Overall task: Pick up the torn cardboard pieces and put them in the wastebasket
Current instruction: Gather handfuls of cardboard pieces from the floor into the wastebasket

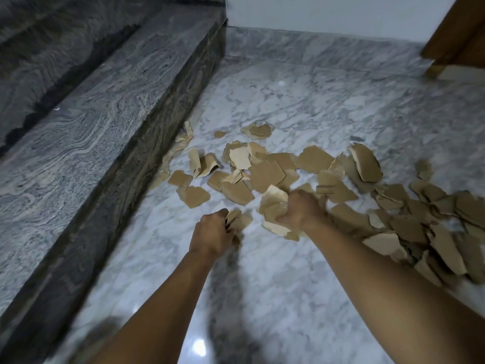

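The torn cardboard pieces (265,174) number several dozen. They overlap too much, and blur too much at the far side, for an exact count. They lie on the marble floor (328,101) to the right of the granite step (105,122). Two or three scraps (185,135) rest against the step's dark riser, about ten lie singly near it, and the thickest heap (420,219) sits farthest from it.

Two bare hands reach down in front of the step's near end. The left hand (211,231), the one closer to the step, has its fingers curled tight around a small bunch (237,219) of thin pieces. The pieces fan out past its knuckles. The right hand (301,208), farther from the step, is closed around a larger handful (273,206) of maybe four or five pieces, with the thumb pressed onto them. I cannot tell whether either handful is clear of the floor.

One wooden door frame (456,35) stands well away from the step. One white wall (315,11) meets the step's far end.
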Demonstrator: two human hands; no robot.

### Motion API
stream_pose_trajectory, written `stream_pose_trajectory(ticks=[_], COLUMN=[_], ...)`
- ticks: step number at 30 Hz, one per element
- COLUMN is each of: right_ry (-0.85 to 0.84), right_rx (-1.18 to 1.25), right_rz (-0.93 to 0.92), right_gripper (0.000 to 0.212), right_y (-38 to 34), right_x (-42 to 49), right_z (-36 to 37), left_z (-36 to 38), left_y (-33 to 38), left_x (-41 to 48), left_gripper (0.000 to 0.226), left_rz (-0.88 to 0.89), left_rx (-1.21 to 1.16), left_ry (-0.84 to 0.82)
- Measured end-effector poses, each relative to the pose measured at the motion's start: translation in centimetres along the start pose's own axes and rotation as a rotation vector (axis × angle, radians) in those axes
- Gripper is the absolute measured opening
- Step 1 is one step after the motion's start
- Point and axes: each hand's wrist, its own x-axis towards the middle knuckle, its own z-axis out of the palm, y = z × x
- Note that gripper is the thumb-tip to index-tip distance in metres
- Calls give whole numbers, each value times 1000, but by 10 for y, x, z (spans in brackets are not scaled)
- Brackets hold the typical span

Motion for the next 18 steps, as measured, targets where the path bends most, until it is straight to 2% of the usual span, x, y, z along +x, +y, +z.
stream_pose_trajectory(ticks=[1,3,5,6,8,11,14,16,18], right_ry=[15,-30,-80,-92,-75,86,196,156,115], right_rx=[-14,-7,152,250,386,555,447,308,239], right_rz=[-8,-19,-63,-100,-175,-163,-110,-54,-6], right_gripper=[47,70,92,96,88,71,52,51,49], right_y=[1,3,4,5,8,29,69,94,114], right_x=[-1,-3,-7,-11,-21,-37,-53,-63,-69], right_z=[3,5,1,-4,-21,-63,-96,-101,-95], left_z=[1,-1,-5,-8,-17,-33,-45,-43,-30], left_y=[1,3,5,5,6,16,46,75,108], left_x=[0,4,5,7,8,17,25,25,24], left_gripper=[18,18,18,18,17,20,28,37,37], left_rz=[-3,-15,-45,-72,-132,-185,-69,7,44], left_rx=[9,12,-2,-17,-59,-108,-95,-56,-60], left_ry=[6,6,-37,-62,-103,-207,-444,-570,-607])
